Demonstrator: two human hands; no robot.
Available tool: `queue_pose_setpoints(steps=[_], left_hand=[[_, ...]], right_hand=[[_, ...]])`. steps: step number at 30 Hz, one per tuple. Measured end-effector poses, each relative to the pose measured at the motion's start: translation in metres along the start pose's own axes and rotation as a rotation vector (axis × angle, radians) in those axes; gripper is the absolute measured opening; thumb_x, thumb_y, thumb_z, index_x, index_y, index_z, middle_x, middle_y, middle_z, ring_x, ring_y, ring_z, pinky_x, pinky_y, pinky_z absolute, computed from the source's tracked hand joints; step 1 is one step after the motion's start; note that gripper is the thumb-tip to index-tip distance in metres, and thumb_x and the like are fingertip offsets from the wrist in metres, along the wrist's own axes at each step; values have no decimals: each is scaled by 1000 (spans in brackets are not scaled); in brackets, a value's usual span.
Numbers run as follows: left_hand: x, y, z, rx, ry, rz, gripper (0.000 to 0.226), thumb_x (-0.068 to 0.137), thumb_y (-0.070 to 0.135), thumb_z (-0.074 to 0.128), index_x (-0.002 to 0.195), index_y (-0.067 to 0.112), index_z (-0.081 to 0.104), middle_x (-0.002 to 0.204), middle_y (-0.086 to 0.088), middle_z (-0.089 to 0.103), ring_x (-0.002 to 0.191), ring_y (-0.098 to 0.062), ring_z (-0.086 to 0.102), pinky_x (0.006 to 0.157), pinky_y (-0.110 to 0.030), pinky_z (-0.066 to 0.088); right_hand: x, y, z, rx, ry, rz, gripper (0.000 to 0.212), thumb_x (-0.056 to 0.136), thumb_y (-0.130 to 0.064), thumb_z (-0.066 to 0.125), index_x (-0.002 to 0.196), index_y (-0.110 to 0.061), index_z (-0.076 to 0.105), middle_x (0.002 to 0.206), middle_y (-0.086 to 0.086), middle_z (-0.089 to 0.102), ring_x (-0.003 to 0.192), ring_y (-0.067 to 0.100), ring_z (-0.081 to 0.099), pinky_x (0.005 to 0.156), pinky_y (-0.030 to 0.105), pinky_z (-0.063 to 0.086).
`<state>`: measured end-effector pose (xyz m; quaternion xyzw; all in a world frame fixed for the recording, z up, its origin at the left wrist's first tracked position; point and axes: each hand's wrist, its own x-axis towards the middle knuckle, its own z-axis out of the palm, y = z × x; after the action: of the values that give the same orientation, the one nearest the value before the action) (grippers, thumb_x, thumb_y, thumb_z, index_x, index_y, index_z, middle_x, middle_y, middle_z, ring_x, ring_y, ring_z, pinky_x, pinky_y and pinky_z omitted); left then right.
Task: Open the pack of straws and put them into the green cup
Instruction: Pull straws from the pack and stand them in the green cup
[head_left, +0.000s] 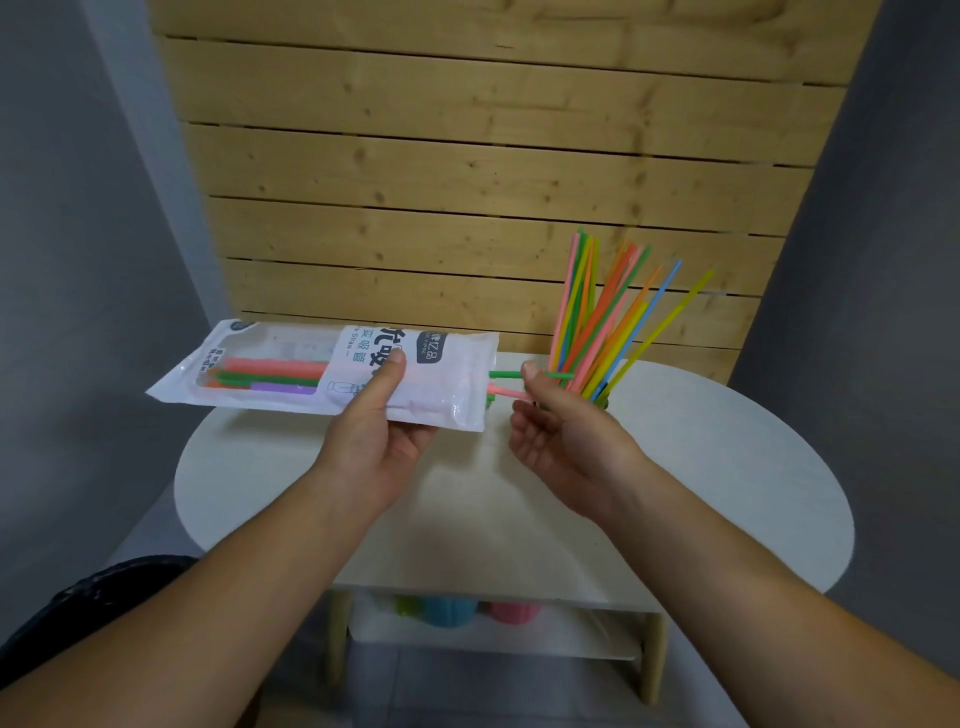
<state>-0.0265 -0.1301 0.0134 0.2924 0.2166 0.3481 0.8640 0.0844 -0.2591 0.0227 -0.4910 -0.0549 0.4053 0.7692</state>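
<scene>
We hold the pack of straws (332, 371) in our left hand (376, 431), lifted above the white round table (727, 467) and lying roughly level, its open end turned toward our right. The left thumb (387, 376) presses on the printed front of the pack while the other fingers close under it, so the hand grips it near the middle, a little toward the open end. Through the clear window at the far left of the pack we see a few straws left inside: pink, green, orange and purple.

From the open end two straws stick out, a green straw (506, 374) above and a pink straw (506, 391) just below. Our right hand (561, 426) is right beside that open end, palm turned up and fingers loosely curled. Its thumb and fingertips pinch on these straws, the green one passing on beyond the thumb; how firm the hold on the pink one is we cannot tell.

Behind the right hand a bunch of coloured straws (602, 317) stands fanned out, leaning up against the wooden slat wall (467, 182). The green cup (602, 400) that holds them is almost wholly hidden by the hand; only a sliver of green shows at the base of the bunch.

Under the table a lower shelf (493, 634) carries blurred green, blue and pink cups (452, 610).
</scene>
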Motion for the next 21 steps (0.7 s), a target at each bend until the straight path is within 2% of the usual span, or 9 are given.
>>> queue_pose_setpoints(steps=[4, 9, 13, 16, 21], left_hand=[[-2, -3, 2, 0, -20, -6, 19, 95, 16, 67, 114, 19, 66, 112, -5, 79, 100, -19, 76, 83, -41, 62], [-2, -1, 1, -1, -21, -7, 19, 95, 16, 67, 114, 20, 66, 112, -5, 79, 100, -18, 76, 83, -40, 62], [-2, 3, 0, -42, -5, -10, 23, 94, 15, 69, 116, 20, 65, 114, -4, 78, 103, -19, 75, 84, -41, 61], [-3, 3, 2, -44, -3, -9, 21, 94, 15, 69, 114, 20, 66, 112, -4, 79, 100, -18, 76, 82, -39, 62], [-5, -1, 5, -55, 10, -21, 16, 94, 15, 69, 109, 19, 67, 108, -4, 80, 97, -18, 77, 80, -39, 63]], right_hand=[[-1, 13, 8, -22, -83, -46, 10, 89, -20, 71, 88, -11, 67, 69, 2, 55, 60, 9, 55, 59, 20, 54], [5, 0, 7, 76, 3, -116, 3, 91, -7, 67, 89, -5, 67, 59, 0, 59, 52, 6, 56, 55, 17, 54], [7, -17, -2, 136, 51, -118, 3, 91, -5, 66, 88, -6, 66, 65, 3, 57, 56, 7, 57, 55, 17, 55], [6, -19, -5, 235, 51, -105, 8, 87, -12, 72, 90, -7, 66, 62, 1, 58, 60, 9, 56, 59, 18, 55], [0, 5, 4, 142, -21, -32, 17, 83, -23, 76, 93, -16, 65, 69, 1, 55, 59, 9, 56, 58, 21, 53]])
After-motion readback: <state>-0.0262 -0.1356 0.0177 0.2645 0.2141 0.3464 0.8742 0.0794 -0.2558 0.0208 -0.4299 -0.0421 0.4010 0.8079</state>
